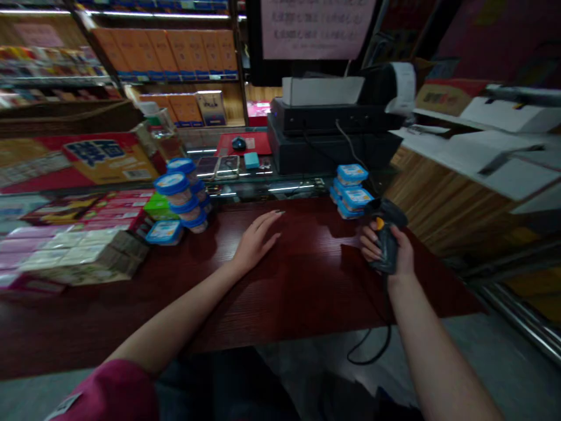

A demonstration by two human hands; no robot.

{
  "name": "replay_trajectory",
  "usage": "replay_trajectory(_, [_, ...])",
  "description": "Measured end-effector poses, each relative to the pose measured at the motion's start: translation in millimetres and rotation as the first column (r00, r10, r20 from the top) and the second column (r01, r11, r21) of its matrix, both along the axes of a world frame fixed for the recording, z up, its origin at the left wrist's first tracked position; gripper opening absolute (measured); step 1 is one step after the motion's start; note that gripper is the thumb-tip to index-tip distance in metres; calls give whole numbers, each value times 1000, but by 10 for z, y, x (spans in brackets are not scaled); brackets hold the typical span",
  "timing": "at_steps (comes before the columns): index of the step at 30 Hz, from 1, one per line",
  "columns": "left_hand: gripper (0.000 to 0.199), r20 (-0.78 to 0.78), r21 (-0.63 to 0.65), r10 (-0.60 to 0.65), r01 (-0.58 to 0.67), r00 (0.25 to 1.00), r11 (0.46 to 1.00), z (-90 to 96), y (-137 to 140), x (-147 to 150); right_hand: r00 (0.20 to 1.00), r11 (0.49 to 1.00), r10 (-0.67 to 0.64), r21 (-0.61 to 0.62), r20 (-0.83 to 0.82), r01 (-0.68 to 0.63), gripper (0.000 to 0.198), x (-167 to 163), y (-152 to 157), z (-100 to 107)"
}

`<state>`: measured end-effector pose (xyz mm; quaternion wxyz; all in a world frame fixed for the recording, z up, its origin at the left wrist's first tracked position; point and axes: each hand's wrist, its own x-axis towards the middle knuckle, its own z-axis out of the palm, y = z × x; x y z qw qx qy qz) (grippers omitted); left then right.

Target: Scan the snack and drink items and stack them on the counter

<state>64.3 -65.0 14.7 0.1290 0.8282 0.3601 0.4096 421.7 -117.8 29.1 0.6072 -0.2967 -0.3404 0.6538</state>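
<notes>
My right hand (401,251) grips a black barcode scanner (386,245) with a yellow trigger, held over the right part of the counter. Its cable hangs down past the counter's front edge. My left hand (256,242) rests on the dark red wooden counter (289,292), fingers stretched out and holding nothing. Just beyond the scanner sit several small blue-lidded tubs (354,197), some stacked. Left of my left hand stand stacked round blue-lidded tubs (173,184), with a flat blue-lidded tub (165,232) beside them.
Packaged cartons (92,251) fill the counter's left side, with a cardboard box (109,155) behind. At the back are a black cash drawer (307,149), a monitor with a pink paper sign (318,29), and a mouse (239,143) on a red pad. A wood-grain cabinet (442,193) borders the right.
</notes>
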Motion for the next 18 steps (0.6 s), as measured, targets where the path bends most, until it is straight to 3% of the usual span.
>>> replay_trajectory(4, [52,-86,85,314,-307,946,948,15,-637,-1286,973,994,93,-76,211,-79,27,-197,-49,34])
replay_trajectory(8, [69,-79,89,590,-584,803,807,11,-722,-2048,943,972,229,-104,243,-209,32,-696,-11,-2])
replay_trajectory(11, [75,-64,44,646,-644,761,764,-28,-550,-2220,924,938,341,-123,173,-323,29,-1283,46,-48])
replay_trajectory(15, [50,-92,-37,629,-634,772,772,-55,-411,-2236,864,863,502,-94,42,-496,31,-2071,139,-121])
replay_trajectory(18, [38,-61,-87,604,-607,795,790,-52,-509,-2252,832,828,555,-90,-15,-554,29,-2445,215,-156])
